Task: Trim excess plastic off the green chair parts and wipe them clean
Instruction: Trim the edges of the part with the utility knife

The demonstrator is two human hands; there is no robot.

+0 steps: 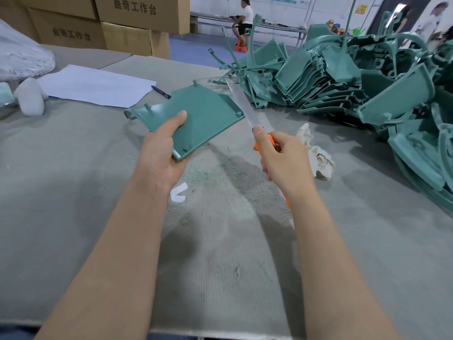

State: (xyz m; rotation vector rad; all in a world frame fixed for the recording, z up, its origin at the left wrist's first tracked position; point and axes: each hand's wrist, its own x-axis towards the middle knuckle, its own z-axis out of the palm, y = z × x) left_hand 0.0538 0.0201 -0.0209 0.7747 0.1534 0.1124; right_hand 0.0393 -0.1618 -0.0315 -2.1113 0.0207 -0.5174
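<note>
Now the left hand (159, 153) grips a flat green part (203, 114) above the grey table (73, 168), thumb laid on its upper face, fingers hidden beneath. The right hand (282, 158) is curled round the orange handle of a knife (241, 104), thumb along the spine; its blade lies against the part's right edge. Just right of that hand a crumpled white rag (316, 153) lies on the table. Farther right sits a heap of green parts (343, 77). Fine green shavings (203, 173) lie beneath the hands. Paper (95, 85) and a pen (160, 92) lie beyond, to the left.
</note>
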